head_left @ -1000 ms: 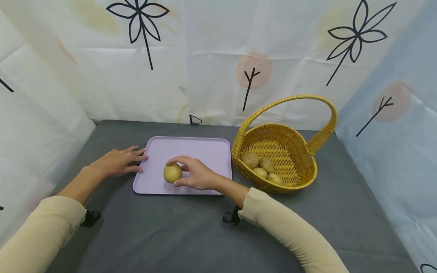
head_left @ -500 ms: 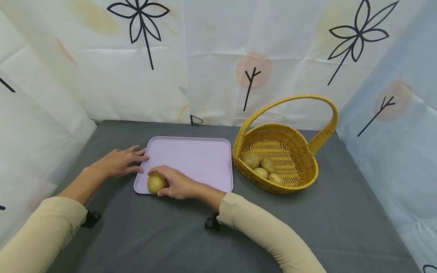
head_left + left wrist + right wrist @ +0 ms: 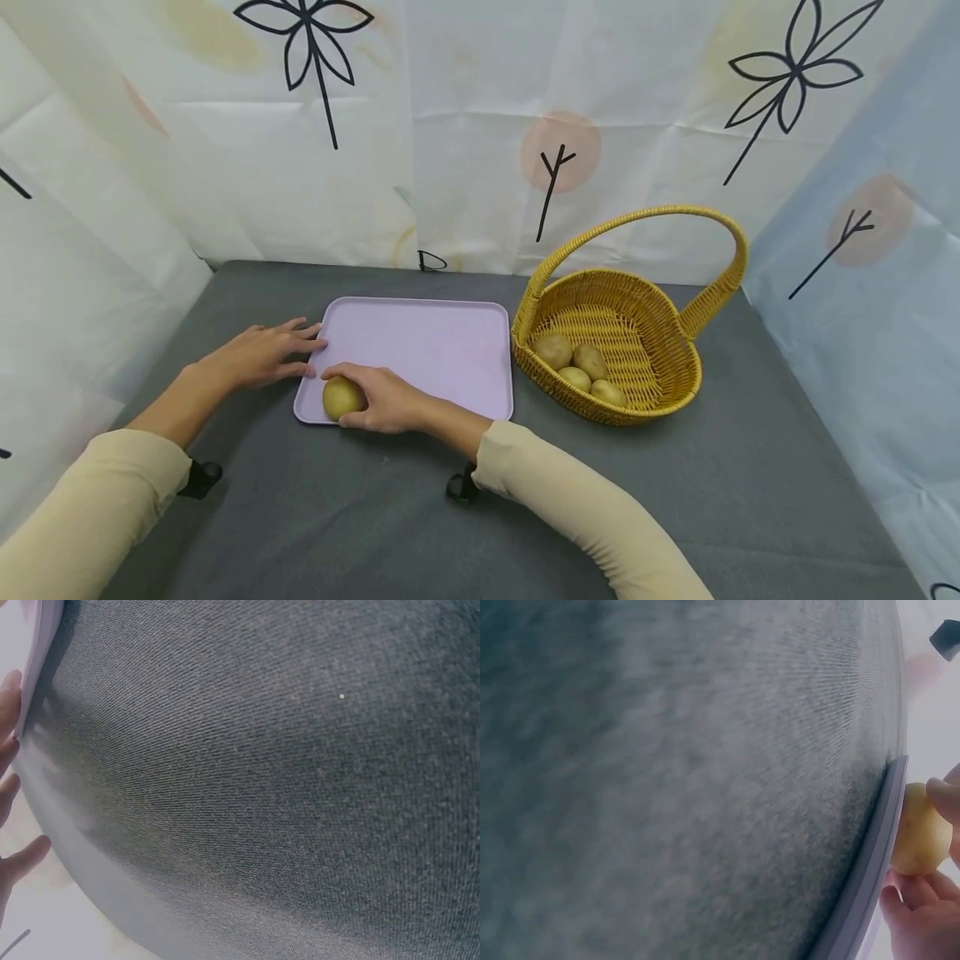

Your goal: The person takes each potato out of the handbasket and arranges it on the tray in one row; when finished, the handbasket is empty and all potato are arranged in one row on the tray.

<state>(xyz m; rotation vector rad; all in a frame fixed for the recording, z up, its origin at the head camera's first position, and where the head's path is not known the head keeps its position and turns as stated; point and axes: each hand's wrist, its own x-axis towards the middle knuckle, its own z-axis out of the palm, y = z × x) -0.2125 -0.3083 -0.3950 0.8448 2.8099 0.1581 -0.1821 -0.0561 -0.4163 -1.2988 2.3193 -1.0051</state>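
Potatoes [image 3: 342,400] number five: one in right hand [image 3: 386,402], four in basket [image 3: 637,354].

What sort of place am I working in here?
Probably an indoor staged work area, not a kitchen in use: a table covered in grey cloth, printed white sheets hung behind and beside it, and a lilac tray laid out on top.

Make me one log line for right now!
right hand: grips potato at near-left corner of tray | left hand: at left tray edge | basket: four potatoes visible
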